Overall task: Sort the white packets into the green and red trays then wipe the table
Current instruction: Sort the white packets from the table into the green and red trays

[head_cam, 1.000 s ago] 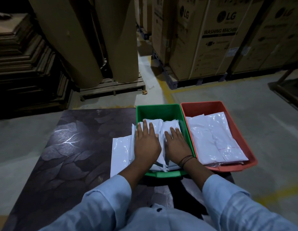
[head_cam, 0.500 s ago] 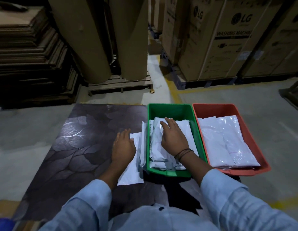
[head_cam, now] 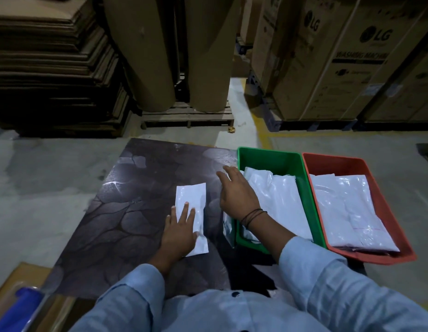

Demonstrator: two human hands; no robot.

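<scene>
A white packet [head_cam: 192, 202] lies flat on the dark table [head_cam: 126, 212], left of the trays. My left hand [head_cam: 180, 230] rests on its near half with straight fingers. My right hand [head_cam: 236, 195] hovers with spread fingers over the table beside the left wall of the green tray [head_cam: 268, 156], holding nothing. White packets [head_cam: 277, 200] fill the green tray; another one [head_cam: 228, 228] stands wedged against its outer left wall. The red tray [head_cam: 339, 161] to the right holds a stack of white packets [head_cam: 351, 212].
Large brown paper rolls [head_cam: 160, 51] stand on a pallet beyond the table. Stacked cardboard sheets [head_cam: 47, 68] sit far left, boxed washing machines [head_cam: 339, 56] far right. A blue object [head_cam: 19, 305] lies at the bottom left on cardboard.
My left hand slid the loose packet left across the table, away from the green tray. My right hand lifted off the packets in the green tray and moved left over its wall.
</scene>
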